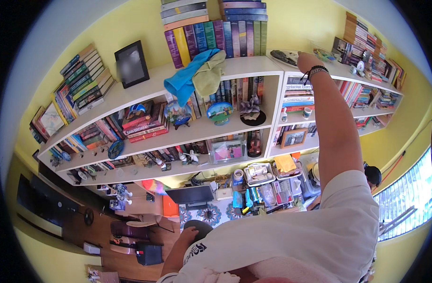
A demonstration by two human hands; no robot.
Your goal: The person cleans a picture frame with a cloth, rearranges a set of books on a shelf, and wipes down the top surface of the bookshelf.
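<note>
My right hand (307, 62) reaches far up to the top of the white bookshelf, at the right end of a pale oval plate (293, 58) with a dark raised figure on it. Its fingers are curled and partly hidden, so whether they grip the plate is unclear. Low in the view, my left hand (190, 233) rests on a dark rounded chair back (201, 229). A blue cloth (187, 76) and an olive-green cloth (209, 72) hang over the front edge of the shelf top. Behind them stands a row of thick hardcover books (216, 37).
A clear glass bowl (322, 55) sits just beyond my right hand. Painted plates (219, 112) and a flower ornament (252, 108) stand on the shelf below. A monitor (190, 195) and filled plastic bins (259, 174) occupy the desk underneath. Another person's head (372, 175) shows at right.
</note>
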